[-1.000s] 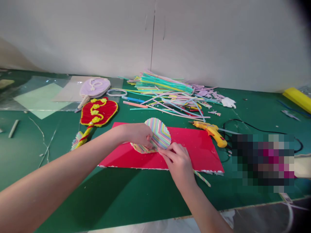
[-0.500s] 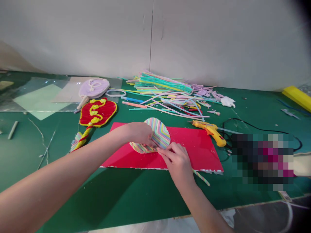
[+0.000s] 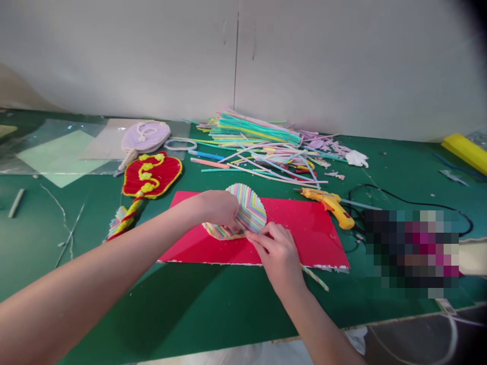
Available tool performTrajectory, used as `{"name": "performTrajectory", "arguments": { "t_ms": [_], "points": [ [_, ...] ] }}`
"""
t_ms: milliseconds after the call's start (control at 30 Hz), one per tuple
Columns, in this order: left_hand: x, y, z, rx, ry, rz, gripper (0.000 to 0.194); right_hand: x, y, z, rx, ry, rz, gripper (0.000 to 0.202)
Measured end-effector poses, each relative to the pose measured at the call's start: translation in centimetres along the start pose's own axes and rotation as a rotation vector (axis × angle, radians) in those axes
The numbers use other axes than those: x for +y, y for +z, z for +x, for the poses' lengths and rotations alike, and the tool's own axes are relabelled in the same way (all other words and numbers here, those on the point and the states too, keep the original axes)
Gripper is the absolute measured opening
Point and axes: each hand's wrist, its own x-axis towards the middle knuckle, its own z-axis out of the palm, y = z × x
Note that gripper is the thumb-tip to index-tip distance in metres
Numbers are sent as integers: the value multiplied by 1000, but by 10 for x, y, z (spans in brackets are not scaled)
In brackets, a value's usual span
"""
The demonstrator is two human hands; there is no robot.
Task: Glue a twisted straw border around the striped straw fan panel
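Observation:
A pastel-striped fan shape made of pipe cleaners [image 3: 252, 207] lies on a red board [image 3: 308, 233]. My left hand [image 3: 220, 209] reaches over it from the left, fingers bent down and closed on its lower middle. At the lower right edge of the fan shape, my right hand [image 3: 278, 248] is pinched closed, its fingertips meeting those of the left. A twisted pastel pipe-cleaner cord [image 3: 315, 278] sticks out from beneath the right hand; its other end is hidden by the fingers.
Behind the board lie heaped pipe cleaners [image 3: 254, 129]. A yellow glue gun [image 3: 333, 205] rests on the board's right side, its black cord trailing. To the left are a red-and-yellow fan [image 3: 154, 177], a lilac fan [image 3: 146, 138] and plastic sheets [image 3: 38, 129]. A blurred patch covers the right.
Both hands hold nearly the same place on the striped fan shape. The view has shifted very slightly; nothing else has visibly moved.

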Motion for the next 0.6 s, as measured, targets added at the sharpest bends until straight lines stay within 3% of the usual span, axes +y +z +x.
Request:
{"name": "performTrajectory", "arguments": {
  "t_ms": [333,500,600],
  "points": [
    [-3,3,0,38,0,16,42,1,0,0,-2,5,3,15],
    [-9,1,0,-31,121,-104,36,2,1,-1,-5,16,3,16],
    [-8,1,0,-5,72,-73,40,2,1,-1,0,14,4,15]
  ]
}}
